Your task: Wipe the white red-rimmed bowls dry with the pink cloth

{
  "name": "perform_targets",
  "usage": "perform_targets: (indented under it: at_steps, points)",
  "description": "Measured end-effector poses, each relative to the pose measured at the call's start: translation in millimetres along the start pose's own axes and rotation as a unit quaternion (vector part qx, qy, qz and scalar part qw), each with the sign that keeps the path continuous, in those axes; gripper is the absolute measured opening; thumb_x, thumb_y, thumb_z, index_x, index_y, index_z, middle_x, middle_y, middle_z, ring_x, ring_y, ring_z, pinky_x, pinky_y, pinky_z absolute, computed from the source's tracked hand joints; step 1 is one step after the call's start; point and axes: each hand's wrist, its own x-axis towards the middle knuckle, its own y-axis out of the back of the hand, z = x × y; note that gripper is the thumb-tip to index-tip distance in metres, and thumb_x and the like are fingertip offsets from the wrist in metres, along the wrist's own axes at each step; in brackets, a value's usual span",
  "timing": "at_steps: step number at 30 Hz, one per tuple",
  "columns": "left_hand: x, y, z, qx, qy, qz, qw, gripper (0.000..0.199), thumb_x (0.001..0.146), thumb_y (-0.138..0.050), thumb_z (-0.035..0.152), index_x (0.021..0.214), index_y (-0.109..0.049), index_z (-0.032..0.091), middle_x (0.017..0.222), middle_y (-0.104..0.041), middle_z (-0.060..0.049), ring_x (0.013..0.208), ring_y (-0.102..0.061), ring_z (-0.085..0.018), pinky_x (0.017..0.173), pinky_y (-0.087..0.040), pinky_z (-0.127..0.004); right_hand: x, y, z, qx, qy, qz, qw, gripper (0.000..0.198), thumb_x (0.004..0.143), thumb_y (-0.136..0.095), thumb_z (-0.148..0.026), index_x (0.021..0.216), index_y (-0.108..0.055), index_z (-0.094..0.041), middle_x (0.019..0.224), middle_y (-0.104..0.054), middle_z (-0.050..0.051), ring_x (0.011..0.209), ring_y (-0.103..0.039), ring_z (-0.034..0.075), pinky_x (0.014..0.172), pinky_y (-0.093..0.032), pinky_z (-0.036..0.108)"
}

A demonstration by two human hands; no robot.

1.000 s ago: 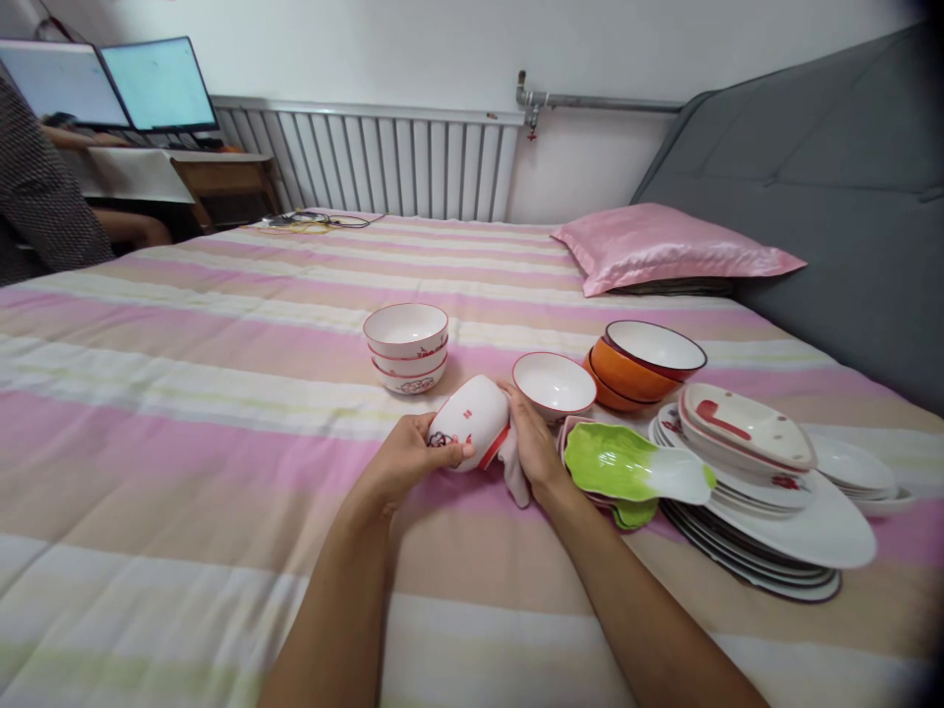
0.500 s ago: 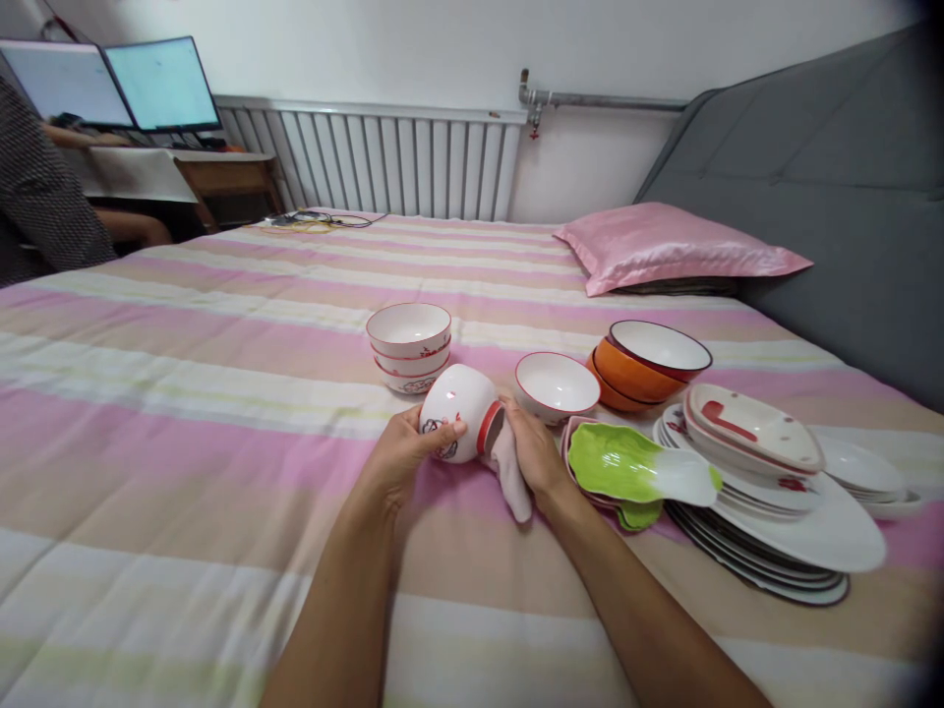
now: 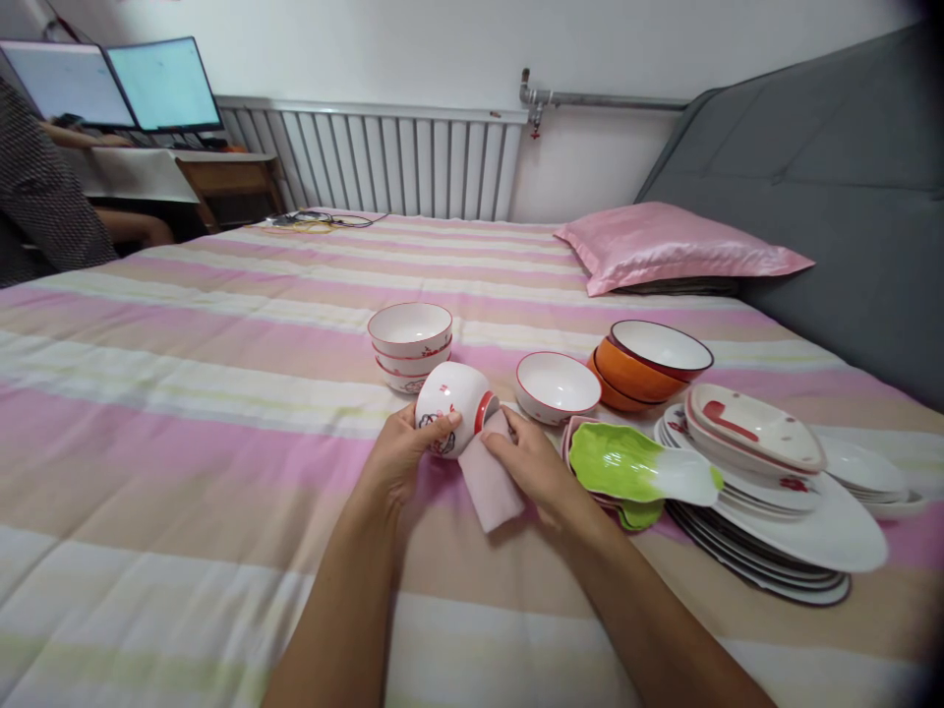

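Cloth (image 3: 493,484) and patterned bowl (image 3: 451,391) are meeting between the two hands, over the striped bed (image 3: 184,511). The bowl is lying tipped on its side, its red-ringed foot (image 3: 483,412) facing the right hand, just in front of the stack of three bowls (image 3: 410,324). The left hand (image 3: 402,444) is clasping it, thumb pressing on the outer wall while the other fingers are mostly hiding behind. The right hand (image 3: 532,460) is pinching the pale cloth under its thumb, with a folded end hanging below and the upper part touching the foot.

For good wiping, as I judge it, the left thumb should be staying firm, since glazed ware is likely to be slipping easily. The right fingertips should be pressing the cloth into the ring and following its edge, with the left hand turning the bowl little by little. Keeping it low over the bed seems wise, and clear of the stack and the single bowl (image 3: 559,383), which is sitting just beyond the right hand.
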Motion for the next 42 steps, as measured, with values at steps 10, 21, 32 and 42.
perform_targets:
  at_steps: [10, 21, 32, 42]
  points:
    - [0, -1, 2, -0.018, 0.01, 0.023, 1.0, 0.047, 0.056, -0.084, 0.027, 0.097, -0.067, 0.01, 0.081, -0.072, -0.009, 0.07, -0.065, -0.018, 0.069, -0.05, -0.029, -21, 15, -36, -0.242, 0.06, -0.043, 0.967, 0.054, 0.073, -0.05, -0.019, 0.127, -0.053, -0.023, 0.114, -0.068, 0.008, 0.095, -0.064, 0.026, 0.08, -0.046, 0.034]
    - [0, 0, 1, -0.001, 0.004, 0.003, 1.0, 0.045, 0.06, -0.082, 0.028, 0.098, -0.067, 0.01, 0.087, -0.072, -0.01, 0.076, -0.065, -0.019, 0.073, -0.05, -0.03, -5, 23, -27, -0.325, 0.048, 0.075, 0.942, 0.037, 0.077, -0.05, -0.02, 0.114, -0.053, -0.02, 0.104, -0.069, 0.01, 0.093, -0.064, 0.031, 0.077, -0.045, 0.04]
    - [-1, -3, 3, -0.016, 0.011, 0.008, 1.0, 0.046, 0.056, -0.084, 0.027, 0.096, -0.068, 0.009, 0.083, -0.072, -0.011, 0.075, -0.066, -0.02, 0.071, -0.05, -0.031, -2, 10, -14, -0.298, 0.141, 0.074, 0.941, 0.044, 0.082, -0.053, -0.025, 0.124, -0.057, -0.016, 0.122, -0.063, 0.013, 0.111, -0.058, 0.028, 0.096, -0.043, 0.041]
    - [-1, -1, 5, -0.029, 0.015, 0.022, 0.999, 0.049, 0.056, -0.084, 0.027, 0.099, -0.066, 0.009, 0.082, -0.072, -0.009, 0.073, -0.066, -0.019, 0.071, -0.05, -0.031, -3, 16, -17, -0.283, 0.195, 0.024, 0.939, 0.045, 0.076, -0.049, -0.008, 0.115, -0.065, -0.023, 0.117, -0.067, 0.005, 0.108, -0.061, 0.023, 0.093, -0.046, 0.035]
